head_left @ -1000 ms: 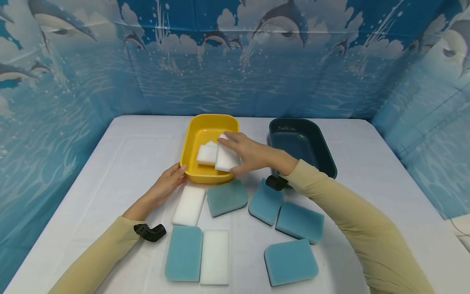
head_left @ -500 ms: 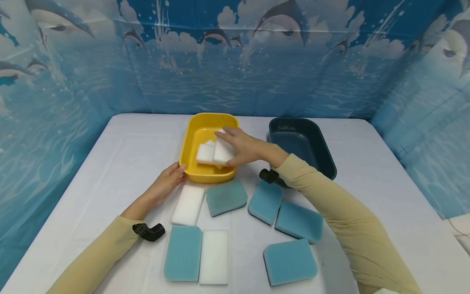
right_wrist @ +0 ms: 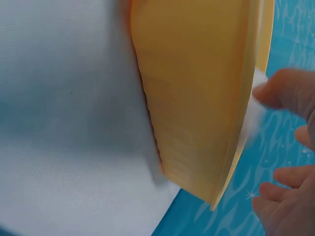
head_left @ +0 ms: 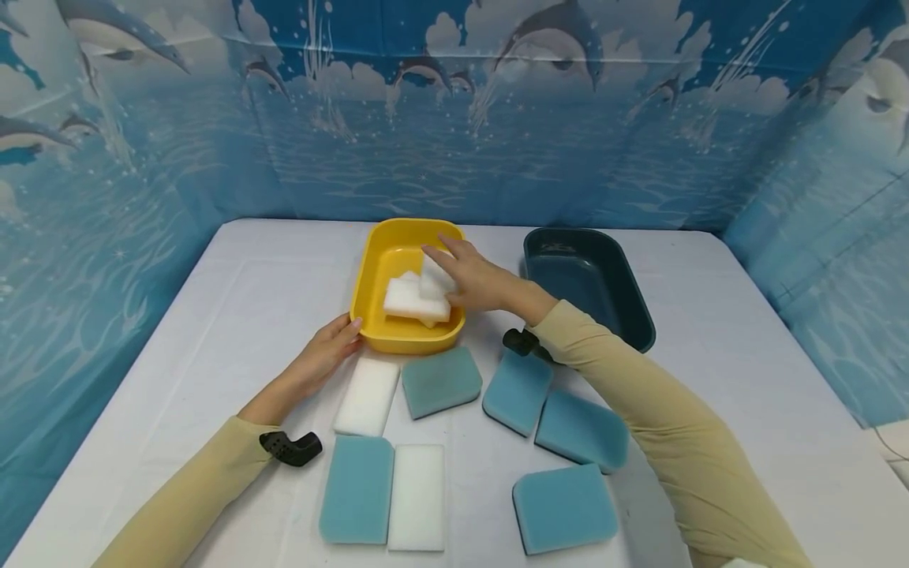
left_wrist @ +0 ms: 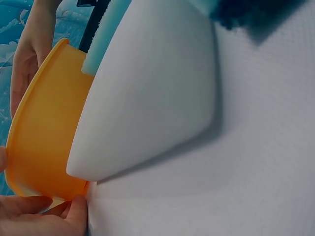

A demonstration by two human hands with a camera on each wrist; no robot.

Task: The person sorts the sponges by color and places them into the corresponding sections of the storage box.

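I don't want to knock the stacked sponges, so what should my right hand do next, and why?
Probably ease your right hand up and clear of the yellow tray: its fingers are spread over the white sponges inside, and two more white sponges lie on the table. Go gently: blur hides whether your thumb touches one.

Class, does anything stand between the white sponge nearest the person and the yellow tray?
Yes: straight ahead of that white sponge, a blue-green sponge lies in front of the yellow tray, whose raised near wall also stands in the way.
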